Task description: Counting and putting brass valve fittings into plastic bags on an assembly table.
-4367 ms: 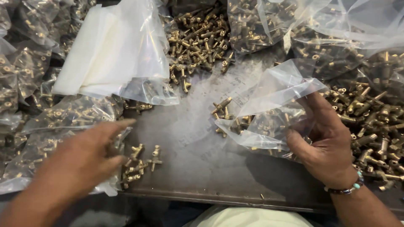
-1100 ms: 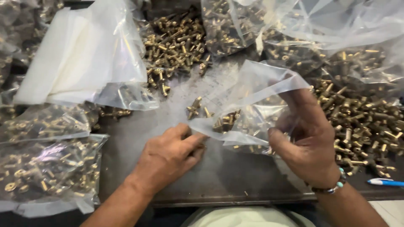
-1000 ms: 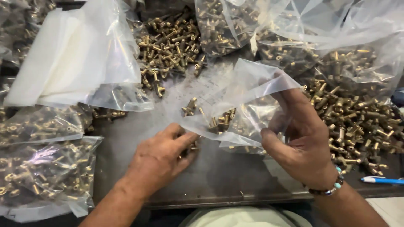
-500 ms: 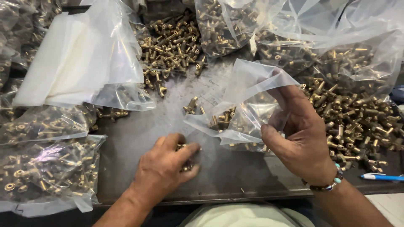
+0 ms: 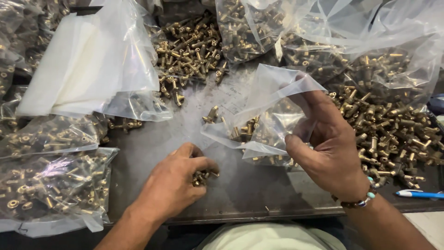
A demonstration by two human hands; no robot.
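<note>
while right hand (image 5: 330,148) holds clear bag (image 5: 263,120), left hand (image 5: 173,183) grasps brass fittings (image 5: 201,177).

Brass fittings (image 5: 202,176) under left hand (image 5: 173,185): mostly hidden by fingers, count unclear. Blue pen (image 5: 423,194): cut off at right edge. Filled bag (image 5: 46,190): lower-left corner cropped.

Small brass fittings (image 5: 202,176) clustered on table; clear bag (image 5: 259,115) open, part-filled.
</note>
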